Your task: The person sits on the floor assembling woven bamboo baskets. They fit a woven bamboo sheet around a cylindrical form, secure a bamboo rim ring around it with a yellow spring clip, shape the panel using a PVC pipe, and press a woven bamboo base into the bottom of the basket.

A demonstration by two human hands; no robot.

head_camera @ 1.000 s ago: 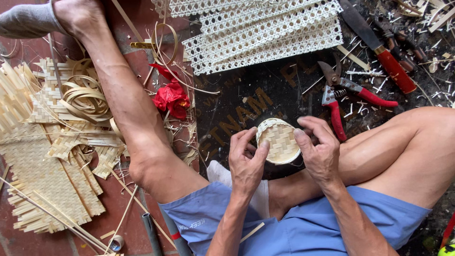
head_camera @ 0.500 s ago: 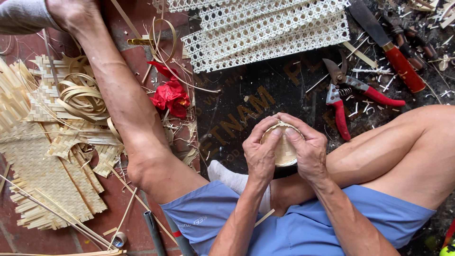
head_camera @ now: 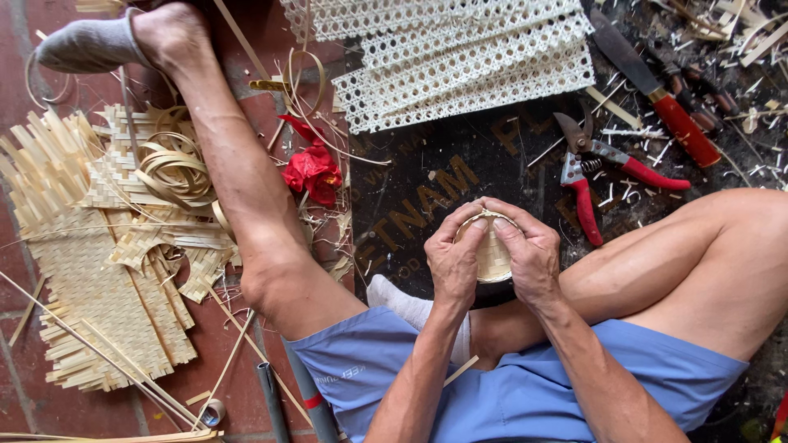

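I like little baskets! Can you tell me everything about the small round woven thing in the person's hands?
The small round woven piece is pale straw-coloured, seemingly plaited from thin flat bamboo-like strips. Only its middle shows. The left hand and right hand grip it from both sides, fingertips pressing its upper rim. It is held above a black mat, between the person's knees.
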